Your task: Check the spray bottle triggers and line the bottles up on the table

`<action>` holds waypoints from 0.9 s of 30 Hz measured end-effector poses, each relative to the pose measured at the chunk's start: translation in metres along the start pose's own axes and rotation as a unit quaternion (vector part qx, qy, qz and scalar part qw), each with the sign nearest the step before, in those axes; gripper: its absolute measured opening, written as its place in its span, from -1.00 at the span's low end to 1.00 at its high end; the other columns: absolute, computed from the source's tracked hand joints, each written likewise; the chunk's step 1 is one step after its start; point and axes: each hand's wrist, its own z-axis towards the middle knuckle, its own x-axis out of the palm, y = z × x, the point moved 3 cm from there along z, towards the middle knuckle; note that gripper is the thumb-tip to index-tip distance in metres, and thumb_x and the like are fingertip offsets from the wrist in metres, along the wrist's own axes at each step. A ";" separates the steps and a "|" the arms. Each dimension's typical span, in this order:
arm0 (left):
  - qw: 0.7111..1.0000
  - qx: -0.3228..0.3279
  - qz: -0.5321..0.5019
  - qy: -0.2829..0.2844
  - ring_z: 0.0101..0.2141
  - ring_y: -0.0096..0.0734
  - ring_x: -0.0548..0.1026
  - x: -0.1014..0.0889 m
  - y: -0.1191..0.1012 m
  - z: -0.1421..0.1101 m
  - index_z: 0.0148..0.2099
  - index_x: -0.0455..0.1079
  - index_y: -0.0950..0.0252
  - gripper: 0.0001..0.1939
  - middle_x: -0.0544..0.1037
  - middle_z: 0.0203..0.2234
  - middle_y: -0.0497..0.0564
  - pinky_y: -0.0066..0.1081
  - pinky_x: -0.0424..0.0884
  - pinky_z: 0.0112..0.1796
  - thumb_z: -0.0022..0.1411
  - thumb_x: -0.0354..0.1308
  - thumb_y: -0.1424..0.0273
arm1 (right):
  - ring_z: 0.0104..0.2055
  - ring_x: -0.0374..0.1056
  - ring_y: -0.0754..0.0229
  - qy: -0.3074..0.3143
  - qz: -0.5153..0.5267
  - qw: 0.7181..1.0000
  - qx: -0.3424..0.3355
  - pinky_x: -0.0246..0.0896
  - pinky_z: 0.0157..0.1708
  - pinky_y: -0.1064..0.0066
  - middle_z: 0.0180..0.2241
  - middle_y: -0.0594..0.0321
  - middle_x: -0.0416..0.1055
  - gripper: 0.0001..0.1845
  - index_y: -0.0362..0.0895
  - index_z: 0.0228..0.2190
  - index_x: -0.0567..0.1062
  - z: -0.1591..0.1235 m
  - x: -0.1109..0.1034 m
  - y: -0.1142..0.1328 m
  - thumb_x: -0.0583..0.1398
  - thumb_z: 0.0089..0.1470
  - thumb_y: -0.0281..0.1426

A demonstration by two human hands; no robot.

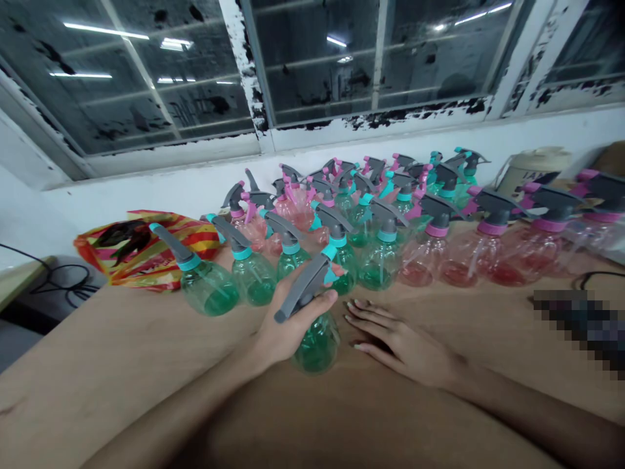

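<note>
So, the left hand (282, 323) grips a bottle (317, 346) (green).

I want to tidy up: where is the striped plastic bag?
In the head view, the striped plastic bag lies at left on the table, behind the leftmost green spray bottle.

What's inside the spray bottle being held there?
Dark green, apparently liquid contents show low in the held spray bottle. The left hand covers much of its upper body, so what is inside behind the fingers cannot be seen.
</note>
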 end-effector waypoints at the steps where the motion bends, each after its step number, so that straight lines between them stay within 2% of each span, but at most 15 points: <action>1: 1.000 0.000 -0.002 -0.002 -0.15 -0.31 0.50 0.000 0.000 0.000 -0.06 0.43 0.16 -0.74 0.56 -0.14 0.00 -0.32 0.38 -0.07 0.18 0.20 0.29 | 0.31 0.01 0.10 -0.001 0.004 1.000 0.002 0.01 0.27 0.09 0.25 0.20 0.16 -0.44 -0.08 0.22 0.19 0.000 0.000 0.000 0.04 0.25 -0.17; 7: 1.000 0.001 0.006 -0.012 -0.36 -0.39 0.50 -0.002 0.001 0.002 -0.24 0.39 0.19 -0.86 0.52 -0.38 -0.07 -0.39 0.42 -0.27 0.16 0.20 0.28 | 0.31 0.01 0.11 0.012 0.008 1.000 0.010 0.00 0.27 0.11 0.25 0.19 0.16 -0.45 -0.12 0.20 0.24 0.001 0.000 0.000 0.03 0.25 -0.16; 11: 0.999 0.009 0.035 -0.006 -0.36 -0.36 0.47 -0.003 0.000 0.001 -0.22 0.38 0.19 -0.87 0.50 -0.39 -0.06 -0.34 0.40 -0.26 0.18 0.15 0.30 | 0.31 0.00 0.11 0.009 0.015 1.000 0.011 -0.02 0.28 0.09 0.25 0.22 0.16 -0.45 -0.08 0.21 0.22 0.001 0.000 -0.001 0.04 0.25 -0.16; 14: 0.996 0.009 0.080 -0.023 -0.44 -0.38 0.42 -0.004 0.002 0.000 -0.22 0.37 0.20 -0.88 0.46 -0.46 -0.09 -0.35 0.38 -0.34 0.16 0.12 0.34 | 0.31 0.01 0.12 0.002 0.030 0.999 0.012 0.00 0.27 0.10 0.24 0.24 0.17 -0.45 -0.04 0.21 0.21 0.001 0.000 -0.002 0.06 0.24 -0.16; 21: 0.991 0.026 0.110 -0.068 -0.52 -0.43 0.31 -0.003 0.004 -0.001 -0.27 0.37 0.18 -0.88 0.37 -0.53 -0.12 -0.41 0.30 -0.45 0.09 0.10 0.41 | 0.30 0.03 0.12 0.000 0.029 0.999 0.018 0.01 0.27 0.11 0.24 0.24 0.17 -0.46 -0.04 0.19 0.24 0.002 0.001 -0.003 0.06 0.23 -0.14; 24: 0.992 0.020 0.108 -0.063 -0.55 -0.44 0.27 -0.003 0.003 -0.001 -0.28 0.37 0.18 -0.90 0.33 -0.57 -0.14 -0.42 0.26 -0.49 0.09 0.10 0.39 | 0.31 0.02 0.12 0.011 0.022 0.999 0.021 0.01 0.27 0.12 0.24 0.22 0.16 -0.45 -0.07 0.19 0.24 0.002 0.001 -0.003 0.05 0.24 -0.14; 27: 0.995 0.011 0.089 -0.038 -0.54 -0.45 0.28 -0.002 0.003 -0.001 -0.18 0.39 0.18 -0.82 0.37 -0.54 -0.14 -0.41 0.27 -0.46 0.12 0.09 0.39 | 0.31 0.02 0.12 0.014 0.021 0.999 0.022 -0.01 0.27 0.11 0.24 0.21 0.16 -0.44 -0.09 0.19 0.24 0.001 0.000 -0.003 0.04 0.24 -0.13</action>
